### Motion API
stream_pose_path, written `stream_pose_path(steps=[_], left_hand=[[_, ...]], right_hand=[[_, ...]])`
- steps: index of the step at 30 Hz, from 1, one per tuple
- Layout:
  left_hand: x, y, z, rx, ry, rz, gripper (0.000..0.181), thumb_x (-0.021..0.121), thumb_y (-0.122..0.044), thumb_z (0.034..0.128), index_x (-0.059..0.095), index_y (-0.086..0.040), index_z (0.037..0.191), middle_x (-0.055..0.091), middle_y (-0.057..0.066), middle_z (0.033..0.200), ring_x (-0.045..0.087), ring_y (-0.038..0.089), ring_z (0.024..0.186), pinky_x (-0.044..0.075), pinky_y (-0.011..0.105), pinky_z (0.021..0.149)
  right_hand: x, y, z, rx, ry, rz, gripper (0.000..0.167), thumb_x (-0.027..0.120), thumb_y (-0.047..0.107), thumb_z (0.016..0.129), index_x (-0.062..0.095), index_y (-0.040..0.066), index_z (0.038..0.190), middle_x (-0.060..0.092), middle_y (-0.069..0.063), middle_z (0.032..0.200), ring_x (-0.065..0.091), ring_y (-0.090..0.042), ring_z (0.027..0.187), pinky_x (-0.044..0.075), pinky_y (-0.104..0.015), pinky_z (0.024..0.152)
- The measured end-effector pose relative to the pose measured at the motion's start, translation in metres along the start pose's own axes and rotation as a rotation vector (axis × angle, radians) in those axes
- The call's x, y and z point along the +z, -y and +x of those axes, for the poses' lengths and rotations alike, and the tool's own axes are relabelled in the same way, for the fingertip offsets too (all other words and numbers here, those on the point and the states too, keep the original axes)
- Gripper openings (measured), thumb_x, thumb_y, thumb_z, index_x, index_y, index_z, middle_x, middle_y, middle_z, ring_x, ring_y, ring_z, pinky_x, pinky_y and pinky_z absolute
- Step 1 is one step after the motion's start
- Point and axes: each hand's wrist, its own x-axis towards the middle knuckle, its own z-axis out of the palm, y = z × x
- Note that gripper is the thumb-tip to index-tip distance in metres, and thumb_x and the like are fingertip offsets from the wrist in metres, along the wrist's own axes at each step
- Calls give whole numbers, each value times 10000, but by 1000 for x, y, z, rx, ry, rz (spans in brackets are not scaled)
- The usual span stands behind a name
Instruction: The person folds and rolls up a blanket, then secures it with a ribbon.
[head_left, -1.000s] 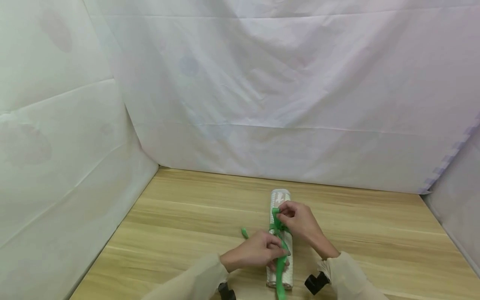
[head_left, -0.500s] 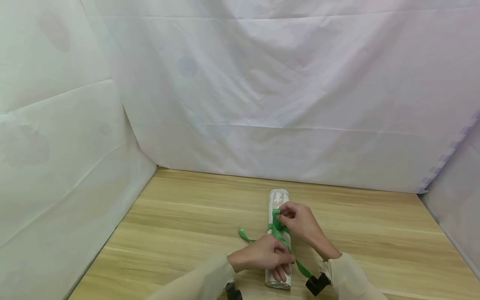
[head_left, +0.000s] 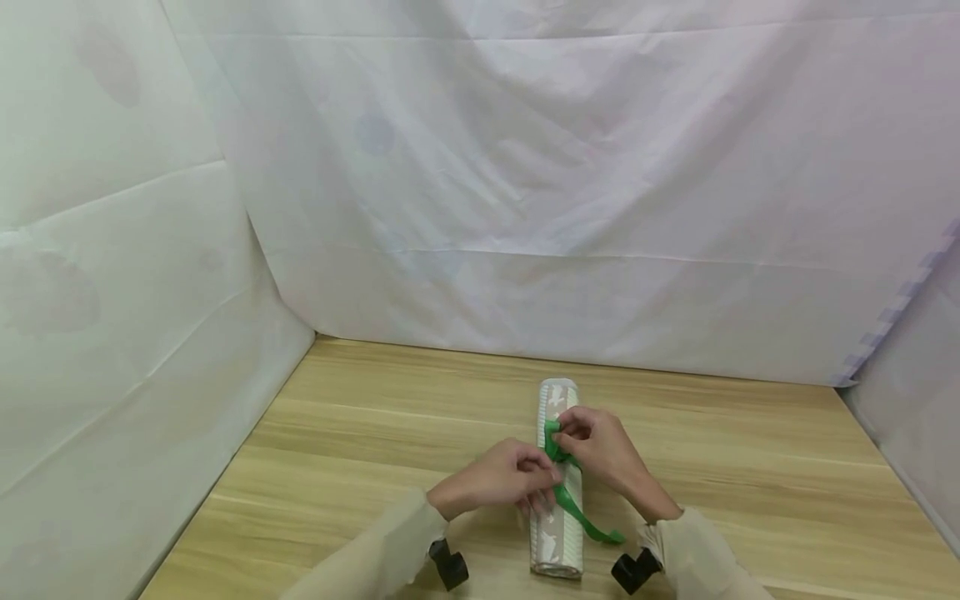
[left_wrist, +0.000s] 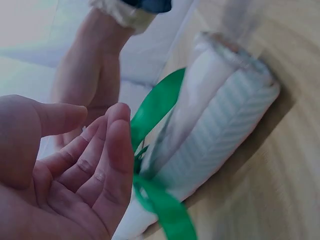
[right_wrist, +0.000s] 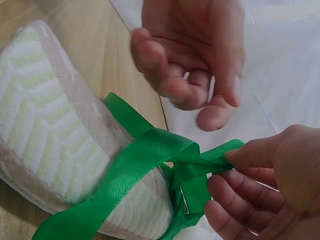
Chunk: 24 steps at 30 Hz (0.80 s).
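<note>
A rolled patterned towel (head_left: 557,554) lies lengthwise on the table, with a green ribbon (head_left: 574,510) round its middle. My right hand (head_left: 602,446) pinches a loop of that ribbon between thumb and fingertips, clearest in the right wrist view, where the ribbon (right_wrist: 145,155) crosses the towel (right_wrist: 65,130). Just above the towel's left side hovers my left hand (head_left: 506,477). Its fingers are loosely bent and its thumb stands apart from them; nothing is held in the left wrist view. One ribbon tail trails over the towel to the right. Fingers partly hide the knot area.
The wood-grain table (head_left: 360,417) extends to both sides of the towel. White cloth (head_left: 480,200) hangs along the back and sides. A small black device (head_left: 450,567) is worn at the left wrist, another black device (head_left: 636,570) at the right.
My left hand first held a ribbon tail near the towel's front, then laid it rightward and let go, and has moved up and left. My right hand keeps its pinch in nearly the same place.
</note>
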Motion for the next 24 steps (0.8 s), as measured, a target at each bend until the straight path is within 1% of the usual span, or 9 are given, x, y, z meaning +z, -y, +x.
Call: stream_pose_path(steps=[4, 8, 12, 14, 16, 17, 19, 22, 24], left_hand=[[-11, -1, 2, 12, -59, 33, 173, 606, -205, 992, 709, -67, 1007, 722, 43, 822, 676, 247, 668, 557, 374, 582], [-16, -1, 3, 13, -123, 26, 138, 621, -193, 984, 704, -84, 992, 721, 74, 842, 683, 357, 728, 546, 350, 579], [-17, -1, 4, 19, -192, 13, 92, 650, -181, 964, 703, -107, 948, 708, 139, 872, 675, 292, 704, 528, 290, 567], [-17, -1, 5, 29, -224, 13, 89, 664, -181, 953, 704, -104, 933, 700, 175, 886, 672, 290, 703, 513, 263, 557], [-18, -2, 6, 43, -257, 32, 94, 677, -191, 945, 705, -104, 923, 695, 181, 893, 674, 317, 709, 504, 249, 544], [-18, -3, 6, 51, -273, 46, 95, 683, -199, 941, 704, -109, 922, 695, 158, 890, 675, 335, 719, 503, 249, 541], [-18, -3, 8, 72, -312, 100, 90, 696, -222, 934, 703, -133, 927, 700, 89, 905, 673, 307, 760, 508, 254, 573], [-17, -1, 13, 108, -381, 163, 95, 713, -241, 923, 691, -158, 964, 685, -21, 943, 651, 201, 839, 524, 266, 663], [-15, 3, 17, 136, -422, 185, 140, 721, -241, 917, 689, -148, 1016, 677, -53, 993, 620, 133, 913, 523, 260, 737]], right_hand=[[1, 0, 0, -6, 7, 11, 81, 707, 17, 880, 691, 36, 957, 696, -18, 840, 646, -127, 771, 530, -223, 679], [2, 0, 0, -7, 8, 13, 74, 707, 16, 880, 694, 47, 945, 695, -14, 834, 643, -123, 765, 528, -222, 680], [2, 0, 0, -9, 11, 12, 75, 708, 14, 879, 699, 56, 940, 694, -9, 831, 640, -122, 762, 525, -222, 676], [2, 0, 0, -11, 13, 11, 77, 708, 11, 878, 701, 59, 938, 695, -8, 831, 639, -122, 760, 524, -223, 673], [2, 1, 0, -13, 16, 8, 80, 708, 11, 878, 704, 59, 942, 695, -7, 831, 638, -122, 760, 523, -224, 672], [2, 1, -1, -16, 15, 4, 81, 710, 13, 878, 705, 60, 944, 696, -4, 832, 638, -120, 761, 522, -223, 674], [2, 0, -1, -28, 19, -3, 81, 709, 19, 881, 708, 60, 951, 698, -5, 837, 640, -121, 764, 524, -226, 676], [2, 0, -1, -43, 27, -12, 68, 715, 43, 888, 710, 66, 952, 701, -6, 845, 641, -120, 772, 525, -229, 681], [2, 0, -1, -54, 32, -13, 58, 716, 58, 895, 711, 70, 951, 703, -7, 850, 641, -118, 774, 524, -231, 678]])
